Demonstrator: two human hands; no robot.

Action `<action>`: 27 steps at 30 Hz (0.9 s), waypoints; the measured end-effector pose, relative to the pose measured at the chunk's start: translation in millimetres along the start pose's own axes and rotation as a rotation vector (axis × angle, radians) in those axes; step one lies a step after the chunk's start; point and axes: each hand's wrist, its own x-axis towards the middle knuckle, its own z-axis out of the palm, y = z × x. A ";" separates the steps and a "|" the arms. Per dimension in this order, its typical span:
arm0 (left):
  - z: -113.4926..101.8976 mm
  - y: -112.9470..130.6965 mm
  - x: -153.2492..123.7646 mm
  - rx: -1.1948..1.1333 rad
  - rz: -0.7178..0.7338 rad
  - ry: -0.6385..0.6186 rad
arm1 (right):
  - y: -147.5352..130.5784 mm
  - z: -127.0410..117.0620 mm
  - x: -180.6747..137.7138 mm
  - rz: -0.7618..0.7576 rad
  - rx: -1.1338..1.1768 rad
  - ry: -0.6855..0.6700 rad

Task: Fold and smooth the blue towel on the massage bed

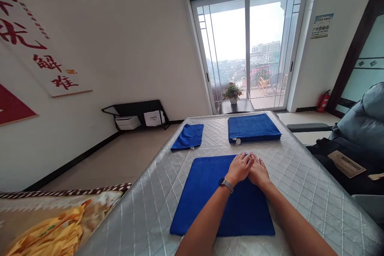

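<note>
A blue towel (207, 196) lies spread flat on the silver quilted table cover (141, 208). My left hand (239, 169), with a watch on its wrist, rests on the towel near its far right corner. Beside it, touching it, my right hand (258, 173) lies at that same corner. The fingers of both hands are stretched out and lie flat, pointing away from me. Farther back on the right sits a neat stack of folded blue towels (253, 127) with a white tag. A smaller, rumpled blue cloth (189, 136) lies at the far left.
A dark chair (237, 107) with a potted plant (233, 93) stands beyond the table, by the sliding glass door. At right is a dark armchair (366, 116) with a cardboard piece (346, 164). A yellow bag (51, 232) lies on a patterned cloth at lower left.
</note>
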 end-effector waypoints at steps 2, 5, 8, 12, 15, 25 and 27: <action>5.3 -0.1 3.5 0.023 -0.013 0.012 | 0.4 1.3 0.6 0.000 -0.008 0.007; 5.1 -6.3 -1.4 0.071 -0.021 -0.022 | -0.5 2.2 2.3 0.014 0.001 0.011; -2.4 -14.1 -10.8 0.100 -0.100 -0.077 | -2.2 1.7 3.9 0.040 0.026 0.018; -19.9 -33.1 -26.1 0.127 -0.190 -0.149 | -3.7 1.2 4.7 0.056 0.047 0.027; -35.9 -57.4 -41.8 0.128 -0.231 -0.191 | -3.6 1.4 4.9 0.060 0.056 0.018; -74.2 -152.5 -106.1 0.195 -0.410 -0.167 | -2.5 0.0 5.3 0.070 0.064 -0.007; -77.5 -164.7 -113.4 0.176 -0.453 -0.170 | -2.6 -0.2 5.1 0.070 0.054 -0.012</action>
